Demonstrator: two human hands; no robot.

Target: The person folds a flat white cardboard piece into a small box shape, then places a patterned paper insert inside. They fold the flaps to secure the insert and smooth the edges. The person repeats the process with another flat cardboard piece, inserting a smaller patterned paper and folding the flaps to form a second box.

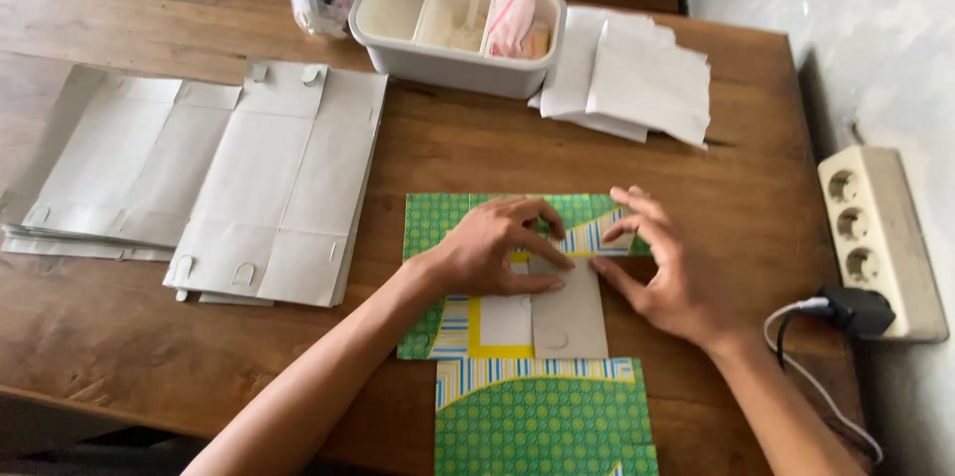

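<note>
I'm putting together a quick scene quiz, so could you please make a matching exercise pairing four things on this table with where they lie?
Things:
1. white tub
2. grey flattened bags
3. power strip
4. green patterned sheet

Places:
A. under both hands
B. right edge, by the wall
C. far side, middle
D. left of the hands

Pairs: 1-C, 2-D, 3-B, 4-A
</note>
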